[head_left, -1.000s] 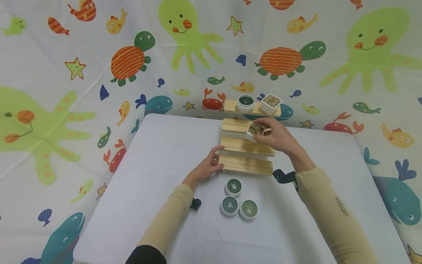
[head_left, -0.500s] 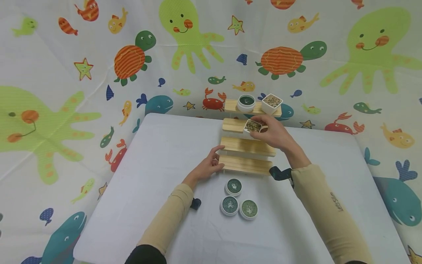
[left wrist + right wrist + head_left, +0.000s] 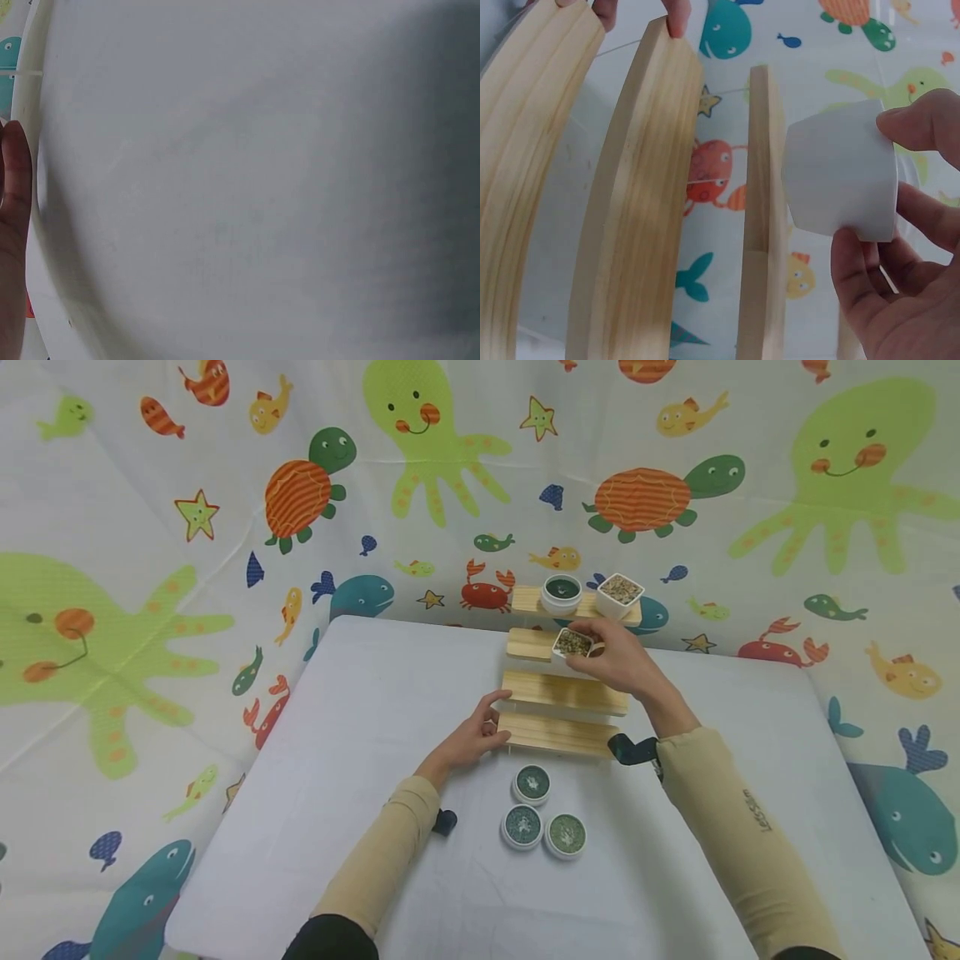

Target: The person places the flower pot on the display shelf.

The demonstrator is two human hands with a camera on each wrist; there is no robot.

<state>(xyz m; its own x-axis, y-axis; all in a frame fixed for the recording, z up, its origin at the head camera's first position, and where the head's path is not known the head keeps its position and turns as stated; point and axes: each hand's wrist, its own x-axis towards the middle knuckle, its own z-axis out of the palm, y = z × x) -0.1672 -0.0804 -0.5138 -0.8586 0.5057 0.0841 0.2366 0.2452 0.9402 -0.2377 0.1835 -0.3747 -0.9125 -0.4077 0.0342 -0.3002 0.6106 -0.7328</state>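
A small square white pot filled with brownish-green grains is pinched between the thumb and fingers of my right hand. It is at the second board from the back of a wooden four-board stepped stand; in the right wrist view the pot appears tilted on its side beside a board. My left hand grips the left ends of the two front boards with thumb and finger. Only part of that hand shows at the left wrist view's edge.
On the rear board stand a round white tub with a dark green top and a square white pot of pale grains. Several round green-topped tubs sit in front of the stand on the white table. A patterned cloth hangs behind.
My right hand has carried the square pot slightly back and left, from above the third board's rear edge to the second board from the back. My left hand stays where it was.
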